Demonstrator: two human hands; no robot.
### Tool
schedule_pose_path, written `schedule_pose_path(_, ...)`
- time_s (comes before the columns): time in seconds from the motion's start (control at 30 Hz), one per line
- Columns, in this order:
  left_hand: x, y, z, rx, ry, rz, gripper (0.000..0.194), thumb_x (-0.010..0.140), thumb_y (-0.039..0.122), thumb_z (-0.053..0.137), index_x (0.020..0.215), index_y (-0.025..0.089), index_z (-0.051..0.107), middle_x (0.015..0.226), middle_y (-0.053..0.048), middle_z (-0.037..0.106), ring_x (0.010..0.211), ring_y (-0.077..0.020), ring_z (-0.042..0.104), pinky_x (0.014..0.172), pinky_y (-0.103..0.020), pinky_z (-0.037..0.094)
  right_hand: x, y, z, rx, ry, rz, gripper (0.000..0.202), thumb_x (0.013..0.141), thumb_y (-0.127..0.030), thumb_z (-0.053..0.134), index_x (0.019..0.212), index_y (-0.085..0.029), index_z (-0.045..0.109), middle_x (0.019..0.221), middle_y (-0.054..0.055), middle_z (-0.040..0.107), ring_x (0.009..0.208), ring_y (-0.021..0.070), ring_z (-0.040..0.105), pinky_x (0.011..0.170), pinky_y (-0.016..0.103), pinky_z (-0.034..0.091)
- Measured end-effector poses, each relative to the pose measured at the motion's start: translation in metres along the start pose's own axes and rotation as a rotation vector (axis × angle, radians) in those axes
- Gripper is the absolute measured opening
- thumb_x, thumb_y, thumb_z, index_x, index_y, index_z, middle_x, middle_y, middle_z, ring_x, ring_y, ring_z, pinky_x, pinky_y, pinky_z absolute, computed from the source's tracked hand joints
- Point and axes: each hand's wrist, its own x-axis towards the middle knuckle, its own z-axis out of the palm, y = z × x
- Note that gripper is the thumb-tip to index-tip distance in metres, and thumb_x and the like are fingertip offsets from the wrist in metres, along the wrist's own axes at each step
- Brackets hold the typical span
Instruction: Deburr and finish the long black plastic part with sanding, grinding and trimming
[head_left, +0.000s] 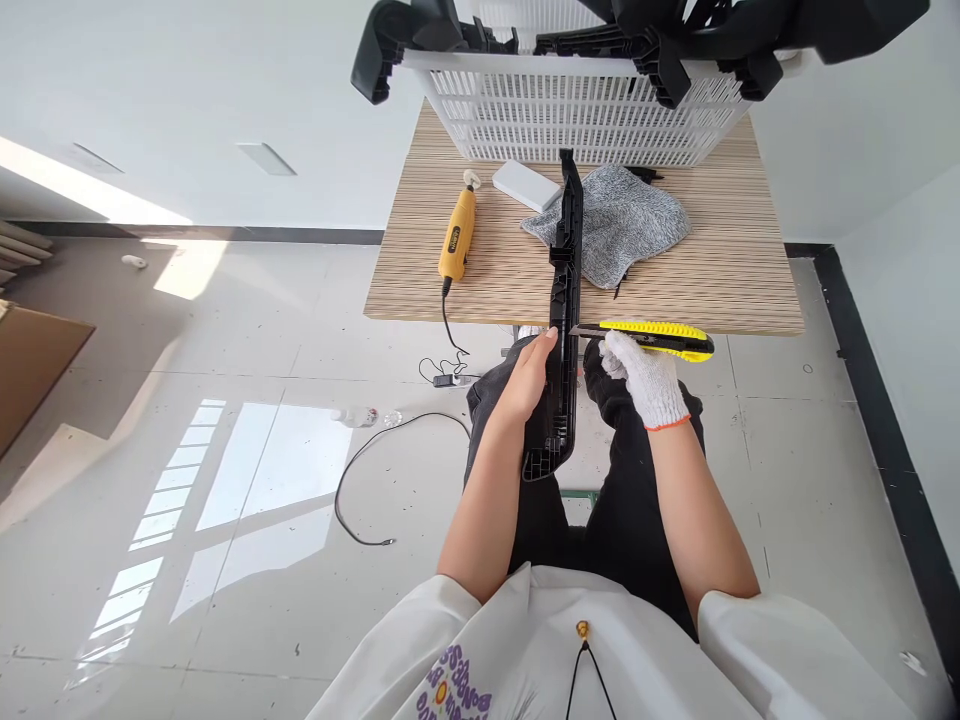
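A long black plastic part (566,300) stretches from above my lap across the table's front edge, its ribbed side showing. My bare left hand (534,372) is closed around its left side near the middle. A thin white glove with an orange cuff covers my right hand (637,375), which grips a yellow and black utility knife (660,338). The knife's blade points left and meets the right edge of the black part; whether it cuts in, I cannot tell. Some of my left fingers are hidden beneath the part.
On the wood-grain table (405,270) lie a yellow rotary tool (458,232) with a cord, a white box (525,186) and a grey cloth (637,225). A white basket (570,115) holds several black parts at the back. A cable (341,490) curls on the floor.
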Motion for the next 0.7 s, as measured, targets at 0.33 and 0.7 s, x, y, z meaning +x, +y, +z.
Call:
schedule_pose_path(0.33,-0.005,0.01,0.006,-0.134,-0.033,-0.037,0.035,0.088,0.055,0.069,0.089,0.02,0.062,0.069,-0.002,0.066,0.059,-0.0165,0.065,0.059,-0.03,0.057,0.001,0.011,-0.003,-0.117,-0.2,-0.045,0.018,0.071,-0.032,0.072,0.065,-0.023,0.057,0.058,-0.004,0.056,0.053,0.0103,0.048,0.049,0.024,0.041)
schedule_pose_path(0.7,0.007,0.0,0.004,-0.04,0.047,-0.084,0.069,0.086,0.082,0.051,0.069,0.018,0.069,0.064,-0.012,0.069,0.065,-0.026,0.071,0.061,-0.038,0.06,-0.006,-0.007,0.0,0.197,-0.029,0.082,0.021,0.058,-0.026,0.073,0.067,-0.023,0.054,0.058,-0.004,0.052,0.051,0.009,0.046,0.045,0.023,0.036)
